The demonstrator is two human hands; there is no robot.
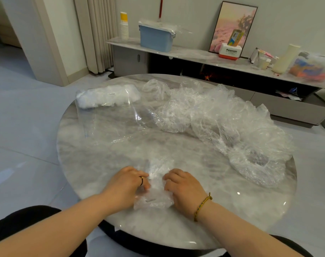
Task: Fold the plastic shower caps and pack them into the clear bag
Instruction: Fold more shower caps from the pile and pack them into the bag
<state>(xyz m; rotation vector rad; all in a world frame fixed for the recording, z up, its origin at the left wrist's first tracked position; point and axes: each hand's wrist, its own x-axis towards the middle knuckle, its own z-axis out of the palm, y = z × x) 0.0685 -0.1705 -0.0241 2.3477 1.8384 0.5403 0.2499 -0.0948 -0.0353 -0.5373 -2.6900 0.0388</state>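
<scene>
One shower cap [154, 193] lay crumpled at the near edge of the table [176, 229], between both hands. The left hand [127, 184] and right hand [184, 186] each had fingers curled onto its plastic, gripping it from either side; the fold looked only partly made. The clear bag [109, 115] lay at far left, with a white wad of folded caps [107, 96] at its far end. A large heap of loose caps [223, 123] covered the right half, unfolded. Judgement: some caps packed, most left to fold and bag.
</scene>
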